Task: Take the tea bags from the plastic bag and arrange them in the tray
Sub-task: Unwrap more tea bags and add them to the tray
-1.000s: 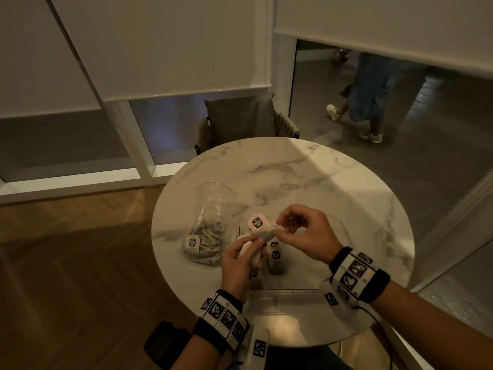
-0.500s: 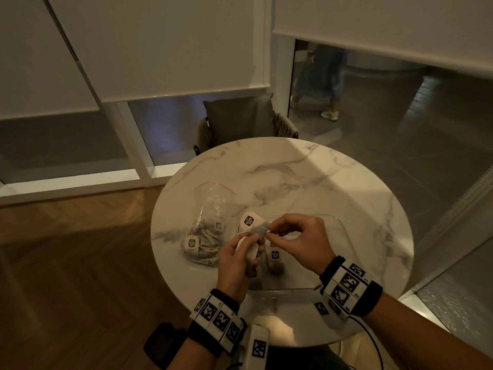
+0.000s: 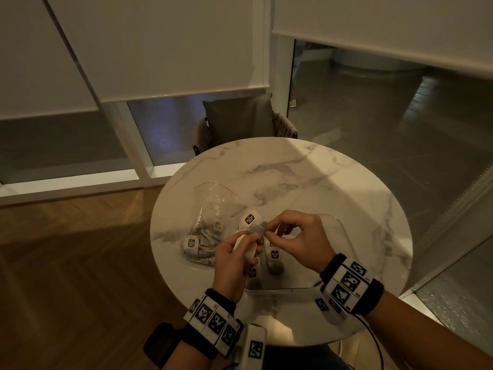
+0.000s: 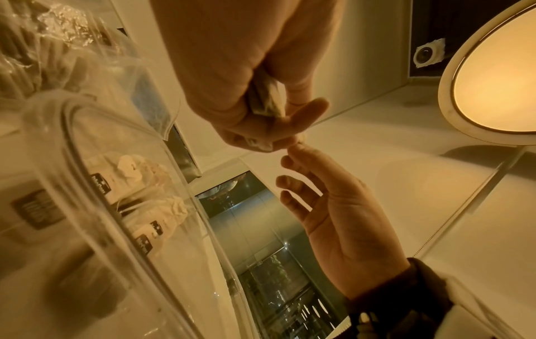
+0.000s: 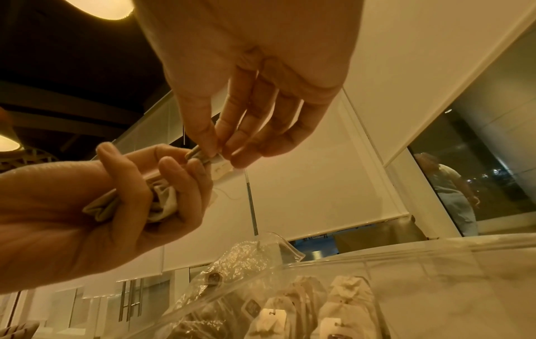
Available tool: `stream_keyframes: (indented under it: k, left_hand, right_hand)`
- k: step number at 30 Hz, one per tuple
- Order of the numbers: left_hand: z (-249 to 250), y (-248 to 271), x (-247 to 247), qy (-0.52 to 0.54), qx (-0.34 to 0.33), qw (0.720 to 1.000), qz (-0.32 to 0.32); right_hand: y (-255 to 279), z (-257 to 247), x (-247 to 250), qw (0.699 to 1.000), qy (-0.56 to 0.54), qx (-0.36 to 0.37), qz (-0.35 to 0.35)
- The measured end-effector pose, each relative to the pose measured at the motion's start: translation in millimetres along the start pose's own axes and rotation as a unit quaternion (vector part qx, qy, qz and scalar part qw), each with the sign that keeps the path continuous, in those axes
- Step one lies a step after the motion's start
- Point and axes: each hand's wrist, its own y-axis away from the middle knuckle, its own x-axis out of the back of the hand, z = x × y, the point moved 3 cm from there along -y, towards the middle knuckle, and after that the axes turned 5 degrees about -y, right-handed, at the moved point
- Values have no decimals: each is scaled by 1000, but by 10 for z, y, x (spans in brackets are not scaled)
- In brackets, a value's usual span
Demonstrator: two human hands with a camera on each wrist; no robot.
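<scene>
At centre frame, above the clear tray, a tea bag is gripped in the curled left hand while its top, perhaps the string, is pinched by the right hand, seemingly for untangling before placement.

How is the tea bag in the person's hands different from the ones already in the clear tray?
The held tea bag is up in the air, gripped by the left hand with the right hand pinching its end; the tray's tea bags lie flat in the tray. The held one looks crumpled, those look laid out side by side. All carry dark-printed paper tags.
</scene>
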Motion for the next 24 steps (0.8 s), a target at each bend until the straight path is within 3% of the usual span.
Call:
stream_keyframes:
  k: [10, 21, 24]
  left_hand:
    - [30, 48, -49, -22, -37, 998, 38]
    - [68, 45, -41, -49, -53, 997, 37]
    - [79, 63, -28, -83, -57, 995, 19]
  right_hand:
    - [97, -34, -92, 1000, -3, -2, 4]
    - [66, -49, 20, 999, -23, -31, 10]
    - [-4, -99, 112, 995, -65, -52, 45]
